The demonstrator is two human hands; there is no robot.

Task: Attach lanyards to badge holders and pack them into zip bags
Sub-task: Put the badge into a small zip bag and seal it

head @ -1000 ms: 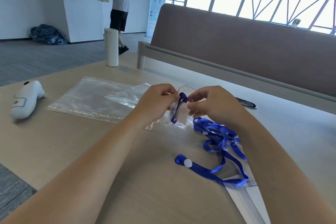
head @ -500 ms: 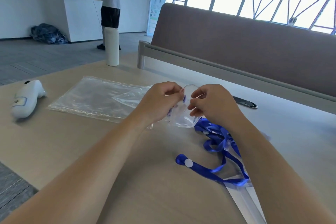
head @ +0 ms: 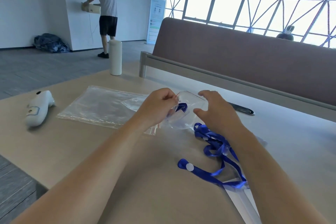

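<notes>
My left hand (head: 156,107) pinches the rim of a small clear zip bag (head: 189,100) with a red seal line, held just above the table. Inside the bag sits a clear badge holder (head: 179,117) with a blue lanyard end (head: 181,107) on it. My right hand (head: 216,111) hovers beside the bag's right side with its fingers spread and relaxed, holding nothing. A tangle of blue lanyards (head: 214,142) with white snap buttons lies on the table under my right wrist. Another strap ends at a loop (head: 187,166) nearer to me.
A stack of larger clear zip bags (head: 101,105) lies flat to the left. A white handheld device (head: 37,110) rests at the far left, a white cylinder (head: 115,57) at the back edge, a dark flat object (head: 241,109) at the right. A person stands far off by the wall.
My right hand has let go of the bag's rim and opened, drawing slightly right. My left hand keeps its pinch. The view has tilted upward a little.
</notes>
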